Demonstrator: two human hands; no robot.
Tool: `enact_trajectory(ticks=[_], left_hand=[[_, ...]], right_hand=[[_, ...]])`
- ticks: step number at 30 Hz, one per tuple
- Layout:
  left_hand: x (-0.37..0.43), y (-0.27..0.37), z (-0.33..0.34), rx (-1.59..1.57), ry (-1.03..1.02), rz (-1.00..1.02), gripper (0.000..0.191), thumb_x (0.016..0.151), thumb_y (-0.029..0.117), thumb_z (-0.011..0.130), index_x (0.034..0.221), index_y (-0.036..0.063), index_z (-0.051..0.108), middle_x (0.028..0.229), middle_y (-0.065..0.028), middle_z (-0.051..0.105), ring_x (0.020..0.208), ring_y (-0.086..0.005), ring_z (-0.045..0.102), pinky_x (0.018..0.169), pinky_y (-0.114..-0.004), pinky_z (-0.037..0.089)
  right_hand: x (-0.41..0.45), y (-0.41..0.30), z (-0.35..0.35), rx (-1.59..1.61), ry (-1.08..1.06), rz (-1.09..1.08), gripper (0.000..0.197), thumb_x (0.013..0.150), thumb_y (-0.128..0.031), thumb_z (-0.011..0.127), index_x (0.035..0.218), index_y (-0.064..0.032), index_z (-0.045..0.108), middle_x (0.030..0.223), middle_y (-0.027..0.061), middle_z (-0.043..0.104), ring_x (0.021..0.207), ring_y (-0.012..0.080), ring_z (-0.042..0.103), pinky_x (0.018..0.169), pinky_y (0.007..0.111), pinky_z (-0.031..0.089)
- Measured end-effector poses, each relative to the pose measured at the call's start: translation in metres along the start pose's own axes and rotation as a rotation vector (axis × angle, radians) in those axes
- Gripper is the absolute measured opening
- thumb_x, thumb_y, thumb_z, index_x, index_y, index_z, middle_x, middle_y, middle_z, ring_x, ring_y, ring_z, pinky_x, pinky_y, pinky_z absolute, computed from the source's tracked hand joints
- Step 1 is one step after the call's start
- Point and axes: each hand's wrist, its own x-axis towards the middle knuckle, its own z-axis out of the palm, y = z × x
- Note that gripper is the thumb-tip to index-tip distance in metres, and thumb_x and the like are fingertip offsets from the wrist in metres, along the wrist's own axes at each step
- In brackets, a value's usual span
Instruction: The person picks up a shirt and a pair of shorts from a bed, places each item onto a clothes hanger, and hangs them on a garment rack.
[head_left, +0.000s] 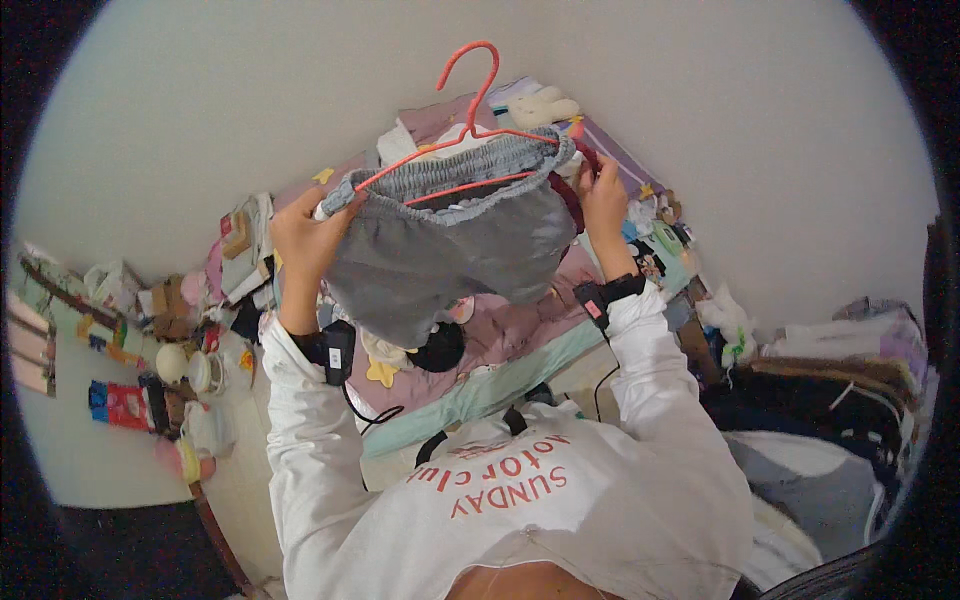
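Grey shorts with a gathered elastic waistband hang in front of me, with the waist pulled open. A coral-coloured hanger sits inside the waistband, its hook pointing up and its lower bar showing through the opening. My left hand grips the waistband's left end beside the hanger's tip. At the opposite side, my right hand pinches dark red fabric next to the waistband. I cannot tell whether that fabric belongs to the shorts.
Below lies a bed with a pink patterned cover and a pale green edge. A round black item and a pale plush toy rest there. Bags and boxes line the left; dark hanging clothes stand at right.
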Motion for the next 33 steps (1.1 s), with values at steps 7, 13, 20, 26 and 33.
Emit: enact_trajectory(ticks=[7, 13, 20, 26, 33], left_hand=[[-0.009, 0.024, -0.025, 0.060, 0.100, 0.124, 0.037, 0.057, 0.034, 0.068, 0.053, 0.0033, 0.047, 0.043, -0.0103, 0.040, 0.038, -0.0216, 0.035, 0.039, -0.029, 0.030], [-0.027, 0.030, -0.081, 0.136, 0.085, 0.194, 0.032, 0.060, 0.024, 0.067, 0.062, -0.0021, 0.049, 0.047, -0.0120, 0.042, 0.040, -0.0174, 0.036, 0.041, -0.028, 0.032], [-0.070, 0.008, -0.113, 0.084, 0.209, -0.006, 0.035, 0.063, 0.018, 0.067, 0.057, -0.0006, 0.038, 0.048, -0.0028, 0.028, 0.045, -0.0072, 0.027, 0.039, -0.022, 0.023], [-0.080, 0.003, -0.116, 0.156, 0.287, -0.214, 0.039, 0.064, 0.022, 0.067, 0.053, -0.0001, 0.037, 0.048, -0.0005, 0.024, 0.045, -0.0074, 0.026, 0.041, -0.025, 0.021], [-0.070, 0.029, -0.106, 0.257, 0.186, -0.291, 0.040, 0.063, 0.029, 0.067, 0.052, -0.0004, 0.042, 0.043, -0.0050, 0.037, 0.040, -0.0116, 0.032, 0.040, -0.026, 0.025]], right_hand=[[0.024, 0.023, 0.029, 0.496, -0.119, 0.047, 0.017, 0.077, -0.012, 0.045, 0.090, -0.0017, 0.050, 0.074, 0.0151, 0.056, 0.066, 0.0251, 0.055, 0.059, 0.029, 0.043], [0.051, 0.022, 0.016, 1.707, -0.846, 0.353, 0.024, 0.074, -0.008, 0.049, 0.096, 0.0018, 0.049, 0.090, 0.0066, 0.056, 0.080, 0.0164, 0.052, 0.071, 0.025, 0.040], [0.046, -0.016, 0.009, 1.567, -1.580, 0.175, 0.028, 0.071, -0.006, 0.051, 0.098, 0.0018, 0.050, 0.096, 0.0084, 0.054, 0.086, 0.0121, 0.051, 0.074, 0.023, 0.041], [0.059, -0.005, 0.036, 1.269, -1.117, 0.153, 0.021, 0.074, -0.005, 0.046, 0.094, -0.0003, 0.050, 0.085, 0.0058, 0.054, 0.081, 0.0127, 0.051, 0.073, 0.024, 0.040], [0.064, -0.067, 0.003, 1.190, -0.746, -0.446, 0.028, 0.074, -0.014, 0.049, 0.100, -0.0028, 0.048, 0.101, 0.0087, 0.051, 0.097, 0.0174, 0.047, 0.081, 0.028, 0.036]])
